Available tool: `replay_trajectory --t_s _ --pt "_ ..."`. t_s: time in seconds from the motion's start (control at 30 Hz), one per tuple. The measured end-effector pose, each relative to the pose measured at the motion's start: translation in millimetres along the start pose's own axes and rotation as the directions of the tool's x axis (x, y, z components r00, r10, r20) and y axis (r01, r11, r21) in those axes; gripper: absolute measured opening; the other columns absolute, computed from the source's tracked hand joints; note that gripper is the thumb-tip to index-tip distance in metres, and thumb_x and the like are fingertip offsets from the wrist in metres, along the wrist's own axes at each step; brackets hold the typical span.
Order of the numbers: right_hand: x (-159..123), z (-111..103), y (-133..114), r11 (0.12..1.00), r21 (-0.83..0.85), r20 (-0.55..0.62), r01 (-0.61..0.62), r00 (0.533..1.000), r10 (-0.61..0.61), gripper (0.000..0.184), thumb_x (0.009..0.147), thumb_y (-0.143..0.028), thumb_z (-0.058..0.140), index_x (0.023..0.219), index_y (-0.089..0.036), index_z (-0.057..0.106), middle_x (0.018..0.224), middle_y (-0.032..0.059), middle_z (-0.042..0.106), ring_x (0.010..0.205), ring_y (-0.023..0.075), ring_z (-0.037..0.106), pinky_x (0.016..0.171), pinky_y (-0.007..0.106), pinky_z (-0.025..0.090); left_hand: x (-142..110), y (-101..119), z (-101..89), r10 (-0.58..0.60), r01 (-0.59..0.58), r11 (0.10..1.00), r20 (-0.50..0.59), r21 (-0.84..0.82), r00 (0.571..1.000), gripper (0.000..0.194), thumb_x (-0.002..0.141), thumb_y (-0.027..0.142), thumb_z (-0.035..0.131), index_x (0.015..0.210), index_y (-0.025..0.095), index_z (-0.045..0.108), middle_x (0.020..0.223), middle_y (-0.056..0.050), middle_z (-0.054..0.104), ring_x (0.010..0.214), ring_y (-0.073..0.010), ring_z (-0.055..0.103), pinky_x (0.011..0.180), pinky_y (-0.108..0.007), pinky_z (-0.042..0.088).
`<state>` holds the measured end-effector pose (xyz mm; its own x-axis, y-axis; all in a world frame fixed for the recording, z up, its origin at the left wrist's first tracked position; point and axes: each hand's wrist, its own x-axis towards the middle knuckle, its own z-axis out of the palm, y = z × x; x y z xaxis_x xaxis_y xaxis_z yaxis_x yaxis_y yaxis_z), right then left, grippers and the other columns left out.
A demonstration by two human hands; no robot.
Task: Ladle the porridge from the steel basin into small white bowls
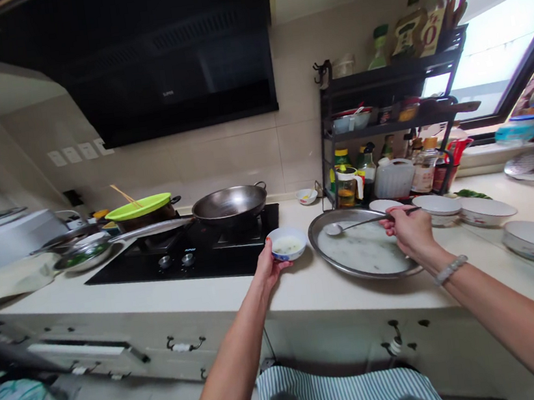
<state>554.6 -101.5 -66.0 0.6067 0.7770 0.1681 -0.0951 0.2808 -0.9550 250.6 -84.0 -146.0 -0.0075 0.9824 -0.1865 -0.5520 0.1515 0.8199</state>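
My left hand [268,265] grips a small white-and-blue bowl [290,254] by its rim and side, just off the counter's front part. Some pale liquid with green bits lies in that bowl. In my right hand [409,230] is a metal spoon [334,229], held by its dark handle. The spoon's head is over the left part of a wide metal basin [321,255], at the surface of a milky white batter-like liquid [362,250] with darker bits. The basin stands on the counter to the right of the small bowl.
A frying pan [229,203] sits on the black stove [205,254], with a green plastic basket [138,206] over a pot at left. White bowls [488,211] line the counter at right. A black rack [388,72] with bottles stands behind the basin.
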Motion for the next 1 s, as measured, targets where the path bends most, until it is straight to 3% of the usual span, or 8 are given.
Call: replay_trajectory --t_s 0.4,0.7,1.0 --pt "-3.3 12.9 -16.2 1.0 0.015 0.01 0.008 1.0 -0.008 0.012 0.071 -0.007 0.051 0.066 -0.017 0.057 0.042 0.0002 0.056 0.036 0.0106 0.051 0.027 0.015 0.034 -1.2 0.3 -0.9 -0.023 0.023 1.0 -0.005 0.004 1.0 0.047 0.093 0.046 0.047 0.115 0.005 0.057 0.072 -0.012 0.066 0.051 -0.0179 0.064 0.044 -0.028 0.057" --pt "-9.6 30.2 -24.5 0.999 0.043 0.128 0.021 0.991 -0.026 0.005 0.069 -0.014 0.057 0.069 -0.019 0.056 0.044 -0.0007 0.056 0.037 0.0108 0.053 0.029 0.017 0.035 1.5 -1.3 -3.7 -0.011 0.011 1.0 0.026 0.01 1.0 0.05 0.092 0.046 0.048 0.121 0.006 0.055 0.078 -0.013 0.068 0.056 -0.0186 0.065 0.046 -0.03 0.057" --pt "-42.1 62.1 -24.1 0.999 0.031 0.242 -0.016 0.97 0.008 0.006 0.072 -0.016 0.057 0.072 -0.021 0.054 0.048 0.0001 0.058 0.039 0.0106 0.052 0.03 0.017 0.035 1.4 -1.5 -4.0 -0.014 0.013 0.999 0.023 0.033 1.0 0.045 0.093 0.045 0.048 0.114 0.006 0.057 0.073 -0.01 0.066 0.049 -0.0161 0.063 0.046 -0.029 0.057"
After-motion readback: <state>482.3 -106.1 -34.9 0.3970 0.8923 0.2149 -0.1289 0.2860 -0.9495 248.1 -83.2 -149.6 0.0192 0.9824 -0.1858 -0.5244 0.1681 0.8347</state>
